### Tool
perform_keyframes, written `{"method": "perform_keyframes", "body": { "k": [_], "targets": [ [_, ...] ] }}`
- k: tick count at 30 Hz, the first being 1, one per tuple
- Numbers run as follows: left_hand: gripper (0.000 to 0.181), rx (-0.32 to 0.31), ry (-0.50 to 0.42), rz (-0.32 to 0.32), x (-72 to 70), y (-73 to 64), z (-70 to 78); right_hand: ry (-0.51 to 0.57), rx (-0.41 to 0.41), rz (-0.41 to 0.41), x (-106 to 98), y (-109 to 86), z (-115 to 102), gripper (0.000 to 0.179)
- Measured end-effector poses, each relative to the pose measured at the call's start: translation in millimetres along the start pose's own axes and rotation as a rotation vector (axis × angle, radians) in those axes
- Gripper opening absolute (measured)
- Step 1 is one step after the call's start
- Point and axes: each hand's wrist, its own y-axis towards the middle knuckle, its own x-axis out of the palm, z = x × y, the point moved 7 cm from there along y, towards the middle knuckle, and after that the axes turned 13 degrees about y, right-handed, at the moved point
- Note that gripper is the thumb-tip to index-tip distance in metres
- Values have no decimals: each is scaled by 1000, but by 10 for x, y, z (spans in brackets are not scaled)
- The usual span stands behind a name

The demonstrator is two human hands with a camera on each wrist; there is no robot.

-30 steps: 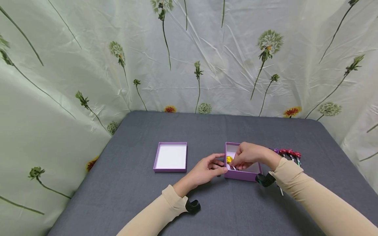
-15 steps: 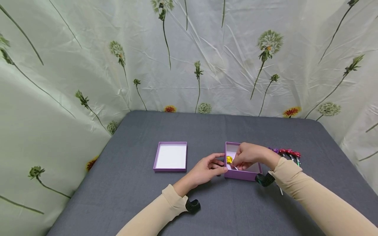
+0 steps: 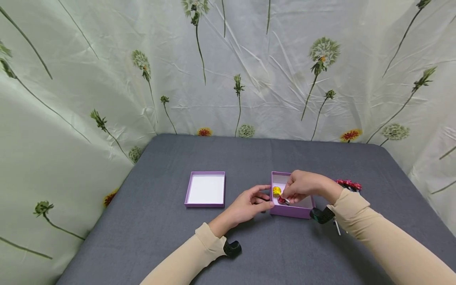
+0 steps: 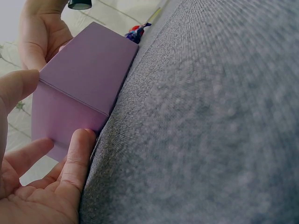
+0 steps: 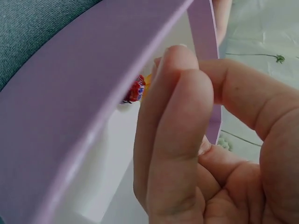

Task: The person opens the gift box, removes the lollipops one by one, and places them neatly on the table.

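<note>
The open purple box (image 3: 290, 211), white inside, stands on the table right of the middle. My left hand (image 3: 246, 205) rests against its left side, thumb at the near corner and fingertips on the wall, as the left wrist view shows. My right hand (image 3: 301, 188) reaches into the box with thumb and fingertips close together. Right by those fingertips a red-wrapped lollipop (image 3: 281, 200) lies on the box floor, its stick pointing right. Beside it lies a yellow-wrapped lollipop (image 3: 276, 191). In the right wrist view the red wrapper (image 5: 136, 88) shows beyond the fingers, partly hidden.
A shallow purple lid (image 3: 205, 190), white side up, lies to the left. Several red-wrapped lollipops (image 3: 349, 184) lie right of the box, partly behind my right forearm. White sticks show under that wrist. A flowered curtain (image 3: 213, 95) hangs behind the grey table (image 3: 213, 154).
My right hand has drawn slightly up and right from the red lollipop, leaving its wrapper in plain view on the box floor. The left hand keeps its place against the box.
</note>
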Motion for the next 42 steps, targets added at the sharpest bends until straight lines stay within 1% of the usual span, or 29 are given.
{"method": "perform_keyframes", "body": {
  "k": [4,12,17,22,29,36,39,42],
  "targets": [
    [55,-4,3,7,-4,-2,5,1,5,15,-40,-9,6,18],
    [55,-12,19,16,-1,-3,-1,-20,-32,17,-109,-76,-19,17],
    [56,-5,15,17,-1,1,8,-12,-53,23,-171,-154,-43,18],
    [56,-9,16,20,-5,-1,5,-10,-62,22,-249,-226,-23,19],
    [57,-10,14,21,-12,-6,3,14,-71,63,-408,-367,-2,19],
    [57,4,23,22,-19,-8,20,5,-92,85,-499,-495,16,20],
    [57,8,29,21,-13,-8,16,0,-102,100,-537,-554,45,21],
    [56,7,30,17,-6,-6,5,-1,-95,117,-584,-608,97,22]
  ]
}}
